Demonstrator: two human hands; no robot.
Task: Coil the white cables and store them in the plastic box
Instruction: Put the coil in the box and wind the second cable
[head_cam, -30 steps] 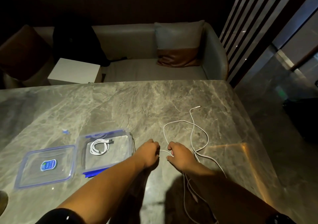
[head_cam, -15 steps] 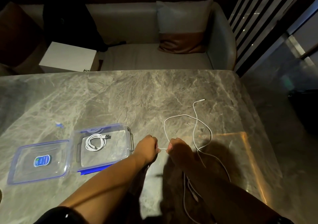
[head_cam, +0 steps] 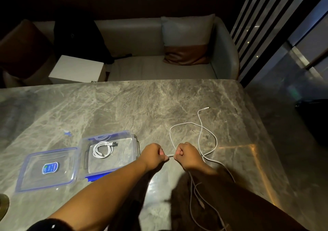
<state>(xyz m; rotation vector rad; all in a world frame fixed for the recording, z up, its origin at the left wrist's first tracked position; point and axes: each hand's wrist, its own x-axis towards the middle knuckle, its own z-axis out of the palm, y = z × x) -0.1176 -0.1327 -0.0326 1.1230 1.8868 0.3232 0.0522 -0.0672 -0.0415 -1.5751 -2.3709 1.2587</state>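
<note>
left hand [head_cam: 154,155] and right hand [head_cam: 188,157], both curled, pinch a short span of the loose cable [head_cam: 190,123]; its slack sprawls on the bench [head_cam: 142,106]. wind even, small loops so they fit the box [head_cam: 132,137] just left.

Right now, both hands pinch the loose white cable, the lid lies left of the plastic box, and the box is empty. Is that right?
No. The plastic box is not empty: the head view shows a coiled white cable lying in it. The rest stands: the left hand and right hand pinch the loose white cable, and the lid lies left of the box.
</note>
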